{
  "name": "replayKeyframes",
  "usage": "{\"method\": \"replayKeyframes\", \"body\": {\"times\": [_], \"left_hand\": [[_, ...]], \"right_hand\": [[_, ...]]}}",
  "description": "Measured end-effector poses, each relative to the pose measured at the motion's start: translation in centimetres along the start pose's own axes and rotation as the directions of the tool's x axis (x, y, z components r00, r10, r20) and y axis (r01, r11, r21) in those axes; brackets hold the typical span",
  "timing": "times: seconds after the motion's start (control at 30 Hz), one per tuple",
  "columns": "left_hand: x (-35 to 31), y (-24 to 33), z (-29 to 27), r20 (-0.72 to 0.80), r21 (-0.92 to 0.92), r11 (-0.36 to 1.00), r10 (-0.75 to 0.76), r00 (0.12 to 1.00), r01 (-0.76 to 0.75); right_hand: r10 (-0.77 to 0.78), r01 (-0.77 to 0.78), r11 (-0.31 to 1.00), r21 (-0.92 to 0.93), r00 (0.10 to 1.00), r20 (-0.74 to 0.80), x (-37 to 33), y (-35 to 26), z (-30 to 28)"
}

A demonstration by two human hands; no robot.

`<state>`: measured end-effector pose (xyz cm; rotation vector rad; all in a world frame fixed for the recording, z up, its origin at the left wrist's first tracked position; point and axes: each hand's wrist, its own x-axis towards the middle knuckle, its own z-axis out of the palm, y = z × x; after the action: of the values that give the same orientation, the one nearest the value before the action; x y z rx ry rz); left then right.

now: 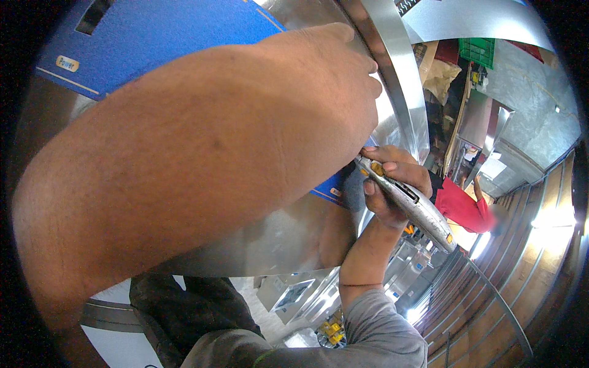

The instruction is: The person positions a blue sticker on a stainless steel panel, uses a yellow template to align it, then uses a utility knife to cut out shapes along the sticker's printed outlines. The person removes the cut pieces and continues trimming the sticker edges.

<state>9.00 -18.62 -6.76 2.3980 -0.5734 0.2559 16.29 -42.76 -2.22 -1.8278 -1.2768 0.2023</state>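
Observation:
My left forearm crosses the view from the lower left. My left hand (334,58) lies over the steel panel beside its raised edge; its fingers are bent, and what is beneath them is hidden. Below it, my right hand (399,178) is closed around a silver utility knife (423,211) with a slot in its side and yellow parts. The knife's front end points toward the underside of my left wrist, and its tip is hidden there. A blue sheet (202,21) with orange lines and a cut-out covers part of the steel panel (257,239).
A bent steel flange (396,73) runs along the panel's right side. Beyond it, a person in a red top (460,205) is near another bench. A green crate (477,51) and brown paper (442,80) are at the upper right. Grey boxes (285,294) stand below.

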Motion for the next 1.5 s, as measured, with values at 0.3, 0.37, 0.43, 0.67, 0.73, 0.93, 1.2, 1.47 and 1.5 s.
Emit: {"method": "replayKeyframes", "body": {"times": [0.3, 0.37, 0.43, 0.67, 0.73, 0.93, 1.2, 1.47, 1.5], "left_hand": [[0.3, 0.2, -0.8, 0.056, 0.041, 0.999, 0.018, 0.998, -0.02], [0.3, 0.2, -0.8, 0.053, 0.045, 0.999, 0.02, 0.998, -0.022], [0.2, 0.2, -0.8, 0.045, 0.047, 0.999, 0.023, 0.999, -0.025], [0.4, 0.0, -1.1, 0.056, 0.044, 0.998, 0.033, 0.998, -0.035], [0.5, 0.0, -1.0, 0.072, 0.031, 0.999, 0.025, 0.997, -0.027], [0.3, 0.1, -0.9, 0.026, 0.012, 1.0, 0.015, 1.0, -0.015], [0.3, -0.1, -1.1, 0.069, 0.097, 0.994, 0.05, 0.996, -0.056], [0.4, 0.2, -0.4, -0.105, 0.286, 0.956, 0.095, 0.99, -0.061], [0.4, 0.2, -0.5, -0.081, 0.244, 0.968, 0.076, 0.994, -0.054]], "right_hand": [[-0.001, -0.001, 0.999, -0.046, 0.999, -0.039, 0.5, 0.0, 0.4], [0.002, -0.004, 0.999, -0.054, 0.999, -0.046, 0.4, 0.1, 0.4], [0.02, -0.022, 0.999, -0.029, 0.998, -0.063, 0.3, 0.1, 0.4], [0.058, -0.058, 0.998, -0.026, 0.998, -0.014, -0.2, -0.4, 0.1], [0.063, -0.062, 0.997, -0.04, 0.998, 0.005, -0.1, -0.4, 0.1], [0.051, -0.055, 0.994, -0.09, 0.997, -0.051, 0.0, -0.6, 0.8], [0.081, -0.08, 0.997, 0.011, 0.992, -0.096, -0.3, -0.2, 0.6], [0.105, -0.1, 0.994, 0.055, 0.989, -0.106, -0.5, -0.2, 0.9], [0.118, -0.111, 0.992, 0.058, 0.984, -0.131, -0.4, -0.2, 0.9]]}}
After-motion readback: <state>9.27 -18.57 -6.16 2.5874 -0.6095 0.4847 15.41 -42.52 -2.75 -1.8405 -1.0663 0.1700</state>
